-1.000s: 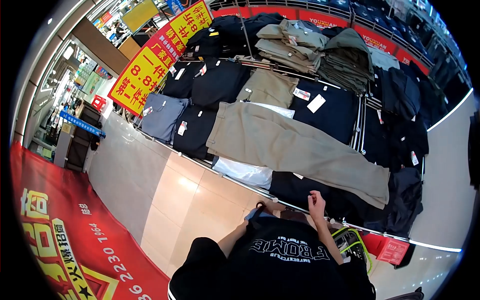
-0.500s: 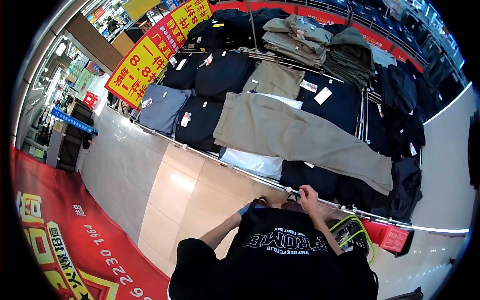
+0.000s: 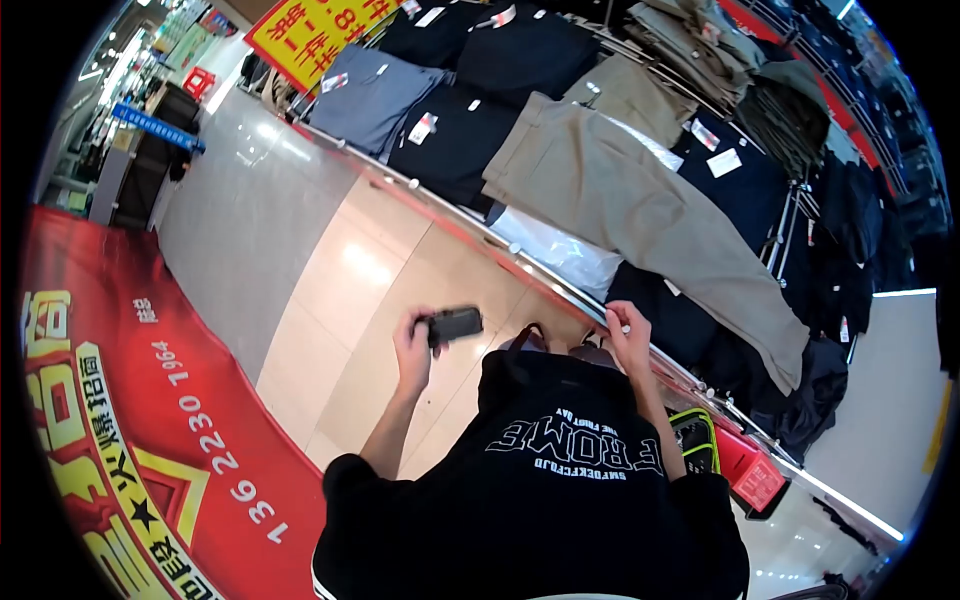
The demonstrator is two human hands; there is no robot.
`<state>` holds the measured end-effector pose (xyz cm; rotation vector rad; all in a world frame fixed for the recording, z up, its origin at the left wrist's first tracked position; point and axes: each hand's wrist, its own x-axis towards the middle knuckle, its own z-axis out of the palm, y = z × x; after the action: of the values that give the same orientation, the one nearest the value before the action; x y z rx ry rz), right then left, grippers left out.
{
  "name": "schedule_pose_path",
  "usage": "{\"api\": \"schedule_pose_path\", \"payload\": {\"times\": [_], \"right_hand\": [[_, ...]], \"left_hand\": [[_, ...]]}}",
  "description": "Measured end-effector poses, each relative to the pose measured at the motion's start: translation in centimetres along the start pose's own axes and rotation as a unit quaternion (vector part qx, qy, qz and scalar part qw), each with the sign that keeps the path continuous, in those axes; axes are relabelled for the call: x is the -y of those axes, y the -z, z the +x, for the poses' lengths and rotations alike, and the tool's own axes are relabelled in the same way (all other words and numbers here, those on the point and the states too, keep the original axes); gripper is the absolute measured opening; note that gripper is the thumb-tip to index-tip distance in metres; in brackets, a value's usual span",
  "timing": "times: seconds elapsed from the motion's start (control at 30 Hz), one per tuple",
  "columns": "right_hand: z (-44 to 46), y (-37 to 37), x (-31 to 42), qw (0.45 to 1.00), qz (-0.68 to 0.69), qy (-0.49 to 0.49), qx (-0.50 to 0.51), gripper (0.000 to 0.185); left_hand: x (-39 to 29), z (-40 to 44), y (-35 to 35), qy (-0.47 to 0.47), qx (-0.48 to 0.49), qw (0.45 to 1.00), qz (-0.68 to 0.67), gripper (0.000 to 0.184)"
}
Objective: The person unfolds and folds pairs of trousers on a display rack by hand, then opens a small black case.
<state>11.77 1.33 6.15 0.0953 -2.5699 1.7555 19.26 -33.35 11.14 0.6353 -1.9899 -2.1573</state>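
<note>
My left hand (image 3: 412, 350) is wrapped round a small dark device (image 3: 456, 325), held out over the tiled floor left of my body. My right hand (image 3: 630, 335) has its fingers pressed together at the metal front rail (image 3: 520, 256) of the display table; whatever they hold, if anything, is too small to name. Beyond the rail, khaki trousers (image 3: 620, 190) lie stretched out across folded dark garments. A white plastic-wrapped item (image 3: 560, 250) shows under them. Folded grey trousers (image 3: 372, 98) and black trousers (image 3: 450, 140) with tags lie further left.
A yellow and red sign (image 3: 315, 45) stands at the table's far left corner. A red banner (image 3: 190, 400) covers the lower left. By the table's right end are a green-rimmed black basket (image 3: 694, 440) and a red box (image 3: 752, 474). Olive garments (image 3: 785, 115) are stacked behind.
My left hand has risen into view on the left with the dark device. My right hand has moved up against the rail. The view has turned, shifting the table up and right.
</note>
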Motion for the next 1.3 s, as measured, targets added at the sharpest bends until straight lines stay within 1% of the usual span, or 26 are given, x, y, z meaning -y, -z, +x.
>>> {"api": "schedule_pose_path", "payload": {"times": [0.03,0.07,0.13,0.17,0.23,0.27,0.33,0.37,0.4,0.47,0.5,0.53,0.6,0.67,0.77,0.83,0.93,0.97,1.0,1.07,1.1,1.13,1.2,1.23,1.27,1.3], "right_hand": [[0.5,-0.5,1.3,0.999,0.006,-0.006,0.042,0.016],[1.0,-1.0,3.3,0.999,0.005,-0.004,0.048,0.016],[2.0,-2.5,8.5,0.987,0.047,0.044,0.145,0.029],[2.4,-3.1,11.1,0.986,0.045,0.046,0.152,0.029],[2.9,-4.3,15.9,0.963,0.052,0.171,0.202,0.043],[3.1,-5.0,17.8,0.962,0.050,0.170,0.207,0.043],[3.6,-5.9,20.8,0.922,0.086,0.326,0.192,0.057],[3.8,-5.8,21.9,0.922,0.084,0.324,0.195,0.057],[4.1,-5.7,22.8,0.912,0.038,0.364,0.186,0.058],[4.4,-5.8,24.0,0.899,-0.009,0.401,0.176,0.059],[4.5,-5.8,24.4,0.882,-0.020,0.438,0.173,0.055],[4.7,-6.0,24.6,0.863,-0.029,0.475,0.169,0.051],[5.3,-6.4,24.4,0.856,-0.013,0.479,0.195,0.049],[5.6,-6.7,24.7,0.848,0.026,0.492,0.196,0.046],[6.1,-7.1,25.0,0.853,0.032,0.488,0.181,0.042],[6.4,-7.3,24.8,0.852,0.030,0.493,0.171,0.041],[7.1,-7.9,24.3,0.858,-0.006,0.492,0.144,0.041],[7.4,-8.3,24.1,0.871,0.009,0.470,0.144,0.043],[7.8,-8.8,23.9,0.883,0.025,0.447,0.144,0.046],[8.7,-10.4,23.2,0.896,0.052,0.418,0.139,0.047],[9.1,-11.3,22.7,0.907,0.078,0.391,0.134,0.048],[9.3,-12.5,22.2,0.906,0.083,0.392,0.136,0.048],[9.9,-14.8,21.5,0.928,0.147,0.330,0.094,0.049],[10.2,-15.6,21.4,0.927,0.175,0.314,0.105,0.049],[10.3,-16.7,21.3,0.926,0.178,0.316,0.101,0.049],[10.4,-18.1,21.2,0.915,0.291,0.259,0.102,0.051]], "left_hand": [[-3.0,0.7,-1.0,0.052,-0.026,0.996,-0.068,0.019],[-5.8,0.9,-2.1,0.057,-0.024,0.989,-0.134,0.018],[-6.4,1.6,-4.6,-0.026,-0.022,0.968,-0.249,0.019],[-7.3,1.4,-5.6,-0.020,0.025,0.959,-0.283,0.018],[-9.1,0.5,-7.2,0.011,0.121,0.923,-0.365,0.015],[-9.6,0.2,-7.8,0.035,0.171,0.894,-0.413,0.015],[-11.1,-0.6,-8.9,0.051,0.216,0.894,-0.390,0.014],[-11.4,-1.0,-9.6,0.067,0.174,0.907,-0.377,0.022],[-12.0,-1.0,-9.5,0.068,0.173,0.906,-0.380,0.022],[-12.9,-0.7,-9.0,0.094,0.205,0.885,-0.407,0.031],[-13.0,-0.4,-8.4,0.061,0.244,0.889,-0.384,0.037],[-13.6,-0.4,-8.1,0.061,0.242,0.888,-0.385,0.037],[-15.2,-0.3,-7.8,0.102,0.257,0.900,-0.336,0.033],[-14.9,0.4,-7.8,0.096,0.267,0.902,-0.325,0.031],[-13.4,1.4,-8.0,0.067,0.320,0.874,-0.361,0.024],[-12.8,1.7,-8.2,0.127,0.262,0.822,-0.490,0.020],[-11.6,2.8,-7.7,0.115,0.253,0.830,-0.483,0.019],[-11.9,2.9,-7.5,0.105,0.249,0.841,-0.468,0.029],[-11.7,3.1,-7.3,0.107,0.248,0.842,-0.468,0.029],[-11.6,3.7,-7.1,0.021,0.236,0.873,-0.427,0.046],[-12.6,3.5,-7.3,0.005,0.154,0.943,-0.296,0.061],[-12.3,4.0,-7.0,0.004,0.150,0.944,-0.294,0.061],[-12.3,5.6,-6.4,-0.092,0.081,0.973,-0.196,0.069],[-12.6,6.2,-6.5,-0.154,0.056,0.968,-0.188,0.067],[-12.6,7.1,-6.1,-0.157,0.059,0.969,-0.184,0.067],[-12.2,8.0,-5.6,-0.197,0.063,0.967,-0.150,0.064]]}}
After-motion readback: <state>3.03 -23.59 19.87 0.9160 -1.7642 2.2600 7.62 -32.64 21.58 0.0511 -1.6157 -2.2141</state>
